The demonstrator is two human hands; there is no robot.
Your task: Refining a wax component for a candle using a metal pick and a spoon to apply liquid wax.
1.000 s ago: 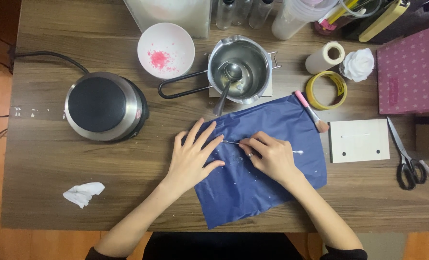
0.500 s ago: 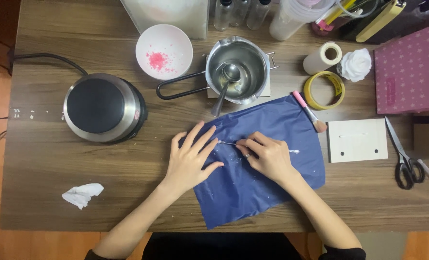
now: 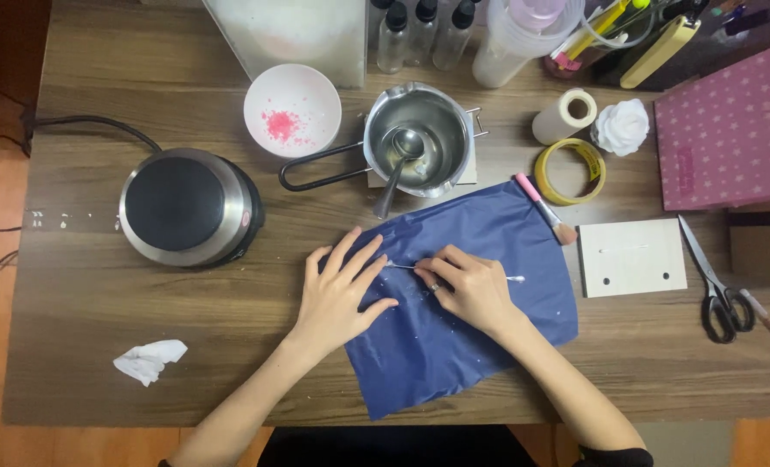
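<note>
A blue cloth (image 3: 480, 251) lies flat on the wooden table, speckled with small white bits. My left hand (image 3: 340, 290) presses on its left edge, fingers spread. My right hand (image 3: 469, 285) pinches a thin white-tipped stick (image 3: 514, 278) that lies across the cloth, its other tip pointing left between my hands. A small steel pot (image 3: 419, 138) with a spoon in it stands just beyond the cloth. A pink-handled brush (image 3: 545, 207) rests at the cloth's upper right corner.
A round black hot plate (image 3: 188, 206) sits left, its cord running off the left edge. A white bowl (image 3: 291, 108) holds pink bits. A tape roll (image 3: 571, 171), white board (image 3: 632, 257), scissors (image 3: 715, 285) and pink box (image 3: 731, 130) are right. A crumpled tissue (image 3: 150, 359) lies front left.
Both hands stay on the cloth almost unmoved; the fingers of my right hand have shifted slightly around the stick.
</note>
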